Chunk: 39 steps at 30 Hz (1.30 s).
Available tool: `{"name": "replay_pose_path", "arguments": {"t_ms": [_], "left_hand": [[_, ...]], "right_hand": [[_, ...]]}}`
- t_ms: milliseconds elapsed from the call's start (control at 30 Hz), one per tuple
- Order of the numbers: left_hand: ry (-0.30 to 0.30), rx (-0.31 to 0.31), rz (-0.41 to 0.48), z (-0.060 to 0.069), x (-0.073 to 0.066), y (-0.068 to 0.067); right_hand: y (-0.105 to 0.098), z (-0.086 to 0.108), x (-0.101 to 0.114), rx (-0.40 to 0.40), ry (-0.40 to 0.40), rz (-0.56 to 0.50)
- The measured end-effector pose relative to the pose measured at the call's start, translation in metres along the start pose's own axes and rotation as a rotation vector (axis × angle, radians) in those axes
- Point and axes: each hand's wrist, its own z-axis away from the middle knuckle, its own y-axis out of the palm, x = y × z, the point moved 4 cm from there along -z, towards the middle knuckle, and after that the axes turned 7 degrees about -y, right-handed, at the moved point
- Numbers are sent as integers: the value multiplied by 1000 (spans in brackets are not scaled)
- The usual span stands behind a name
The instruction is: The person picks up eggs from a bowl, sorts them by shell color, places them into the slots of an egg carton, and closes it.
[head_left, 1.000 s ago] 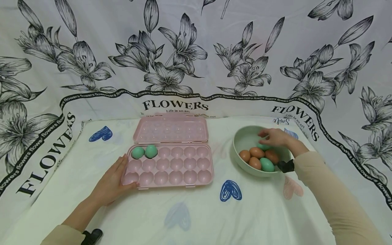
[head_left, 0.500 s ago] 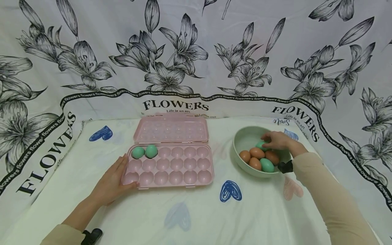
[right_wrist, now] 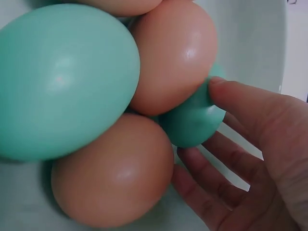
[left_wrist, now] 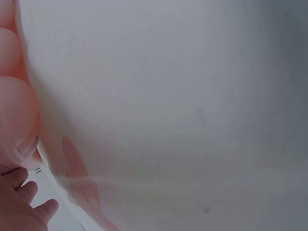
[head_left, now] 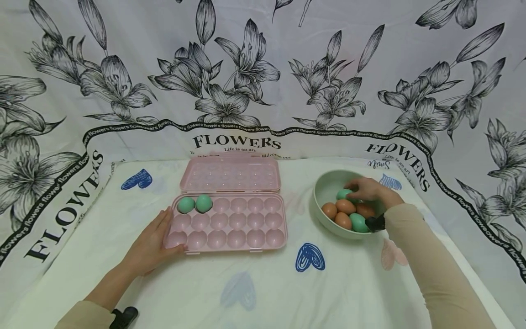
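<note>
A pink plastic egg box (head_left: 228, 224) lies with its lid (head_left: 230, 173) folded back. Two green eggs (head_left: 203, 204) sit in its far row, at the left end. My left hand (head_left: 149, 240) rests against the box's left side, thumb along the front edge, fingers fairly straight; in the left wrist view its fingertips (left_wrist: 28, 190) show beside the box. Inside a pale green bowl (head_left: 322, 221), my right hand (head_left: 370, 189) pinches a green egg (right_wrist: 192, 120) between thumb and fingers. Brown eggs (right_wrist: 113, 171) and another green egg (right_wrist: 67, 82) lie around it.
A white cloth (head_left: 263, 288) printed with hearts covers the table. Behind stands a flower-printed fabric backdrop (head_left: 238, 68). The bowl stands to the right of the egg box, with a gap of cloth between them.
My right hand has reached down onto the green egg at the back of the bowl and shifted slightly left with it. My left hand and the egg box have stayed put.
</note>
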Motion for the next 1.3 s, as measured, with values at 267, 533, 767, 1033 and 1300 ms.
{"name": "replay_pose_path", "arguments": {"t_ms": [267,533,767,1033,1300], "left_hand": [[-2,3,-8,0,0,0],[-2,1,-10,0,0,0],[11,0,-16,-1,0,2],[2,3,-15,-1,0,2],[-5,6,-14,0,0,1]], "right_hand": [[4,-4,1,10,-18,-101],[9,-12,2,-12,-40,-140],[11,-13,2,-14,-34,-148],[2,-11,6,-25,-28,-138],[-10,-7,10,-87,-23,-105]]}}
